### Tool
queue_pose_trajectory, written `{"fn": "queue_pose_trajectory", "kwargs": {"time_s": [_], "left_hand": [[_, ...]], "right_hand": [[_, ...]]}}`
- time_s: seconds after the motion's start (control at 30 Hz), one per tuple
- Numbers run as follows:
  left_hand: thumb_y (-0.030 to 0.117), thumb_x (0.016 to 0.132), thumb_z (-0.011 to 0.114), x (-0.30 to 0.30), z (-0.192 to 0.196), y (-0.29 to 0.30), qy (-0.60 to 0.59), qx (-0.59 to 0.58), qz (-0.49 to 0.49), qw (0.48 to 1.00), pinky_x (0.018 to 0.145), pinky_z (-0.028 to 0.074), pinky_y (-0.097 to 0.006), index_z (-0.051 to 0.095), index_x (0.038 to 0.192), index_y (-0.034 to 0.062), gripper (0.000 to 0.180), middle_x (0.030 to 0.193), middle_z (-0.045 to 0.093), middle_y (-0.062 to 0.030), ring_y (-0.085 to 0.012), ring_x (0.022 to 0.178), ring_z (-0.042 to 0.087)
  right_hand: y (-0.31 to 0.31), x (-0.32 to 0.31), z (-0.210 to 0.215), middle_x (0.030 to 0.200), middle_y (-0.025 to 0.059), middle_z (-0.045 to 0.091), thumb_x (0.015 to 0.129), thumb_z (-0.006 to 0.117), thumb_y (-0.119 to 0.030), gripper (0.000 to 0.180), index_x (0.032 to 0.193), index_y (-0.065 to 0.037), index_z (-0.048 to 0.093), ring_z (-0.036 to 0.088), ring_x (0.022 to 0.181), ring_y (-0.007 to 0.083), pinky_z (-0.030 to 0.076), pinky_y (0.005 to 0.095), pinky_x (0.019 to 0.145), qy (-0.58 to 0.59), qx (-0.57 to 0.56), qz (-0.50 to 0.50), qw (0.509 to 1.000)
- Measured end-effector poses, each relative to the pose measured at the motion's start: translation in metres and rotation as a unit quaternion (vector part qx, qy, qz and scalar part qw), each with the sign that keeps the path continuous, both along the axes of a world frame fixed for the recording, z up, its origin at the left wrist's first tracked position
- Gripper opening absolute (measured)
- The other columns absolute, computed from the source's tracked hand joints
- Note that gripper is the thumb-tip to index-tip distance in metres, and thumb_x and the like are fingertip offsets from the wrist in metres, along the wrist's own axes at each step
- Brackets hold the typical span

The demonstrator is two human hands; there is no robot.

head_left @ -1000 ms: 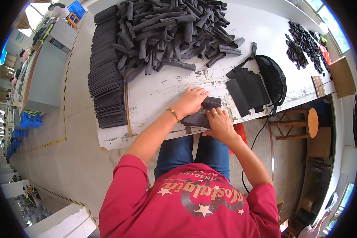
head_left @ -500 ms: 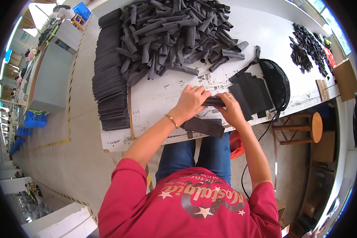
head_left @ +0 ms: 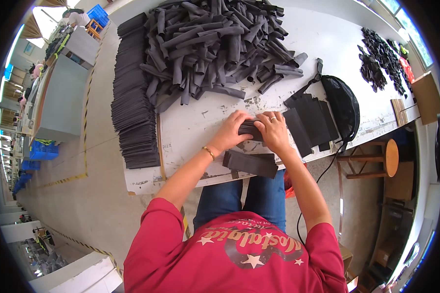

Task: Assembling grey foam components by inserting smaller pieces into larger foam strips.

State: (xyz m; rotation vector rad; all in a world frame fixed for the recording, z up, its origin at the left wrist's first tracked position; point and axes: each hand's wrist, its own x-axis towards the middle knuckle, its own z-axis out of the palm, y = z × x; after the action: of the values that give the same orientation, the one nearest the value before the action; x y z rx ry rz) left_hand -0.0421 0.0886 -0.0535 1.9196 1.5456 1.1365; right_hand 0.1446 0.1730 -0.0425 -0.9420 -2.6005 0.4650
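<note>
Between my hands, just above the near part of the white table, is a small bundle of dark grey fabric strips (head_left: 250,129). My left hand (head_left: 230,132) is closed around its left end, thumb at the near side. My right hand (head_left: 275,131) grips the right end with its fingers over the top. Close below them, a few flat dark strips (head_left: 252,163) lie at the table's front edge. Right of my right hand, larger dark flat pieces (head_left: 310,122) lie overlapping beside a black mesh-like pouch (head_left: 341,105) with a strap.
A big heap of curled dark fabric pieces (head_left: 210,44) covers the table's back. Along its left side runs a long row of tightly stacked dark strips (head_left: 134,97). Small black pieces (head_left: 376,63) lie far right. A wooden stool (head_left: 390,157) stands right of the table, near a hanging cable.
My right hand has moved left and its fingers now lie over the bundle. The bundle has shifted left with it, and my left hand now wraps its end.
</note>
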Motion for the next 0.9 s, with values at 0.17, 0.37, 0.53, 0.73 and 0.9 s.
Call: {"fn": "queue_pose_trajectory", "kwargs": {"time_s": [0.17, 0.37, 0.53, 0.73, 0.9], "left_hand": [[0.017, 0.071, 0.081, -0.009, -0.001, 0.000, 0.003, 0.020, 0.032, 0.999, 0.087, 0.049, -0.037, 0.062, 0.108, 0.0085, 0.043, 0.101, 0.059, -0.0082, -0.0302, 0.098, 0.059], [0.018, 0.071, 0.084, -0.003, 0.019, 0.007, -0.207, -0.216, 0.068, 0.952, 0.075, 0.050, -0.029, 0.071, 0.097, 0.0020, 0.033, 0.083, 0.070, -0.0054, -0.0150, 0.076, 0.064], [0.027, 0.072, 0.083, -0.015, 0.015, 0.011, -0.152, -0.344, 0.049, 0.925, 0.074, 0.050, -0.030, 0.073, 0.094, 0.0023, 0.035, 0.087, 0.069, -0.0062, -0.0143, 0.077, 0.062], [0.038, 0.074, 0.080, 0.008, 0.028, -0.001, 0.200, -0.121, 0.169, 0.958, 0.095, 0.044, -0.040, 0.070, 0.103, 0.0072, 0.043, 0.113, 0.056, -0.0093, -0.0312, 0.110, 0.052], [0.039, 0.074, 0.081, -0.001, 0.005, -0.021, 0.028, -0.001, 0.202, 0.979, 0.093, 0.043, -0.042, 0.062, 0.106, 0.0050, 0.050, 0.112, 0.056, -0.0095, -0.0323, 0.111, 0.049]], "right_hand": [[0.000, 0.029, 0.018, 0.109, 0.0159, 0.063, 0.083, 0.071, -0.023, 0.041, 0.119, -0.005, 0.061, 0.054, 0.106, 0.0359, 0.042, 0.0441, 0.093, 0.079, -0.062, 0.057, 0.993], [0.004, 0.030, 0.028, 0.086, 0.0120, 0.068, 0.079, 0.074, -0.010, 0.029, 0.105, 0.001, 0.068, 0.063, 0.074, 0.0226, 0.049, 0.0313, 0.070, 0.124, -0.208, -0.036, 0.970], [0.011, 0.016, 0.022, 0.080, 0.0113, 0.068, 0.078, 0.075, -0.009, 0.028, 0.098, 0.008, 0.066, 0.063, 0.066, 0.0153, 0.051, 0.0298, 0.058, 0.071, -0.401, -0.118, 0.906], [0.022, 0.020, -0.014, 0.079, 0.0166, 0.067, 0.071, 0.082, -0.013, 0.032, 0.091, 0.005, 0.066, 0.065, 0.060, 0.0203, 0.051, 0.0306, 0.047, -0.028, -0.242, -0.143, 0.959], [0.022, 0.011, 0.014, 0.115, 0.0252, 0.058, 0.068, 0.082, -0.041, 0.058, 0.107, -0.001, 0.065, 0.061, 0.101, 0.0377, 0.050, 0.0416, 0.088, -0.115, -0.280, -0.148, 0.942]]}}
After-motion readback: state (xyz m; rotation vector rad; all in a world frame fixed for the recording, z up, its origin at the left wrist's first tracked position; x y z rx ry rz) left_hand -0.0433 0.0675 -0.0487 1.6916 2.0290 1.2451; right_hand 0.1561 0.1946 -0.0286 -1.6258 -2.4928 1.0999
